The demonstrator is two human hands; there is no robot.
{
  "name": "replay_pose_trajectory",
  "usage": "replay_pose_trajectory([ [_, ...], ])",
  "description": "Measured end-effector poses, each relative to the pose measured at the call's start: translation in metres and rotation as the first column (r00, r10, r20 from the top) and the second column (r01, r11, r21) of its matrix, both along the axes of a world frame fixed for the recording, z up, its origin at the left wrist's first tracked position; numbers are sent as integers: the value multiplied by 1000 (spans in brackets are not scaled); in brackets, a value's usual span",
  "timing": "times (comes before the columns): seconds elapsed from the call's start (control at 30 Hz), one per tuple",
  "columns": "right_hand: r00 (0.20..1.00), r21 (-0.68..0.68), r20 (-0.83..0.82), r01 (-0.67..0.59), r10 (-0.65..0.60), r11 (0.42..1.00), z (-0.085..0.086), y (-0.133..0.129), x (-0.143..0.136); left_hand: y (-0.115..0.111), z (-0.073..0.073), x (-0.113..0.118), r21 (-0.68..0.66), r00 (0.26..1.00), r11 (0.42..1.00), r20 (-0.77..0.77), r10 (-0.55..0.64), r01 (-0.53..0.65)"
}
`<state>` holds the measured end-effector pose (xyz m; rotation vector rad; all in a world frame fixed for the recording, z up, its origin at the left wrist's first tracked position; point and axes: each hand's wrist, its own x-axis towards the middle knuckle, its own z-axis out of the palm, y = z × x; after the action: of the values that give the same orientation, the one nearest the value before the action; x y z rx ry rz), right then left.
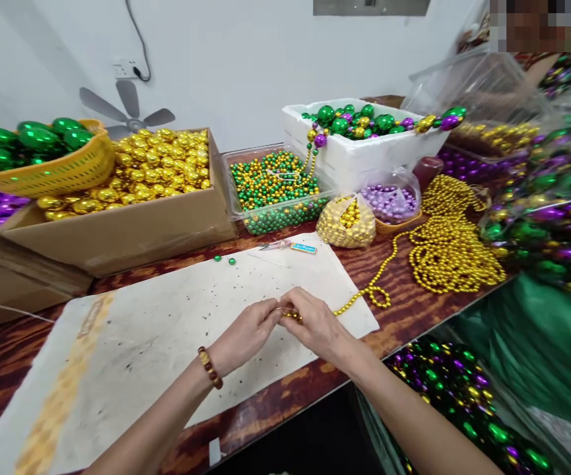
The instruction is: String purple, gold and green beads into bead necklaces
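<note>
Above the white sheet (156, 343), my two hands meet fingertip to fingertip. My right hand (315, 326) is closed around a string of gold beads (352, 302), which trails off to the right from under the palm. A few of its beads and a thin, pale strand show between the hands. My left hand (248, 333), with a beaded bracelet at the wrist, pinches at this end of the string; its exact hold is partly hidden. Two green beads (232, 261) lie at the sheet's far edge, near small snips (278, 245) and a blue-labelled packet (303, 248).
At the left stand a carton of gold beads (166, 210) and a yellow basket (62, 173) of green ones. Behind the sheet are a clear bin (280, 221), a white foam box (359, 158) and a bead bag (347, 231). Gold strands (453, 257) pile at right. A person is beyond.
</note>
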<state>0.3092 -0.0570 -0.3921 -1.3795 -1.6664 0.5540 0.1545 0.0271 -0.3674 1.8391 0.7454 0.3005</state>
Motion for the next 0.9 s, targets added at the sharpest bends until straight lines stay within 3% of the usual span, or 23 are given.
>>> replay_pose_trajectory([
  [0.07, 1000, -8, -2, -18, 18, 1000, 4, -3, 3, -1, 1, -2, -196, 998, 981, -62, -17, 5],
  [0.13, 999, -22, -39, -33, 33, 999, 8, -4, 5, -3, 5, -5, -383, 995, 924, -88, -48, 10],
  [0.23, 989, -78, -122, -98, 88, 992, 12, -6, 12, -8, 15, -11, -545, 998, 837, -16, -57, 39],
  [0.37, 976, -223, -110, -207, 186, 953, 11, -11, 28, -13, 29, -20, -598, 999, 801, 51, 0, 31],
  [0.5, 980, -322, 30, -178, 198, 930, 10, -20, 43, -14, 32, -31, -594, 992, 804, 114, 53, 25],
  [0.67, 967, -339, 101, -187, 233, 922, 16, -26, 40, -15, 25, -40, -532, 995, 846, 73, 74, -23],
  [0.77, 961, -344, 112, -201, 253, 917, 18, -27, 35, -17, 26, -44, -573, 991, 819, 84, 104, -37],
  [0.9, 964, -386, 113, -180, 240, 905, 13, -26, 34, -19, 30, -50, -607, 954, 790, 180, 240, -83],
])
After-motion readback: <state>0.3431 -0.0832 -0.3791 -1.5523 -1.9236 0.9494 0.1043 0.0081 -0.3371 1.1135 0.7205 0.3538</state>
